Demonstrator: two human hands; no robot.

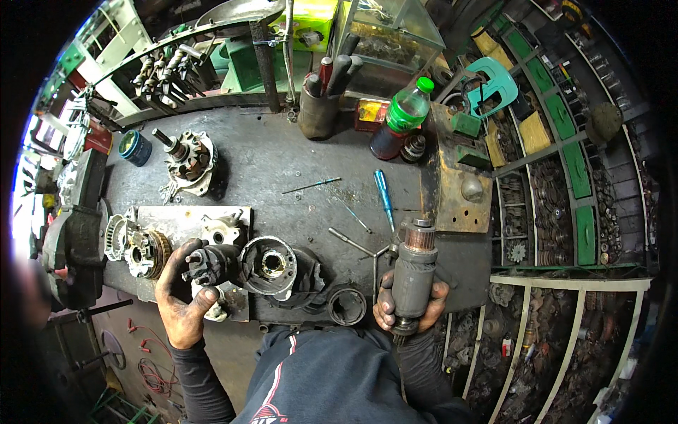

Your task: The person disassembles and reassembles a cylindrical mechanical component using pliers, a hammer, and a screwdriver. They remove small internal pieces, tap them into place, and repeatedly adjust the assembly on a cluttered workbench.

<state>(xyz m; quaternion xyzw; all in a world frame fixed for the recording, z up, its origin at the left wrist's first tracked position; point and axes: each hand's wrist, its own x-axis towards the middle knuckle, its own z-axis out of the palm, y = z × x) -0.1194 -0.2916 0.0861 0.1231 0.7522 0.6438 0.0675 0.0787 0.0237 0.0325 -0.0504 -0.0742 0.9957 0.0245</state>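
Observation:
My left hand (181, 300) is closed around a dark, grimy cylindrical part with terminal studs, which looks like a starter solenoid (206, 264). Upright in my right hand (385, 304) is a motor armature (412, 277), a copper-coloured commutator band near its top; fingers wrap its lower part. Between the hands, a round metal housing (272, 266) with a central bore lies at the bench's front edge, a dark ring (347, 305) to its right. Left of the housing are a light metal end cover (223, 227) and a copper-wound stator (147, 253).
A rotor on a housing (188, 161) stands at the back left. A blue screwdriver (383, 198) and a three-armed wrench (373, 253) lie near the armature. Behind them stand a green-capped bottle (406, 116) and a tool holder (317, 117). A vise (73, 240) borders the left; shelves line the right.

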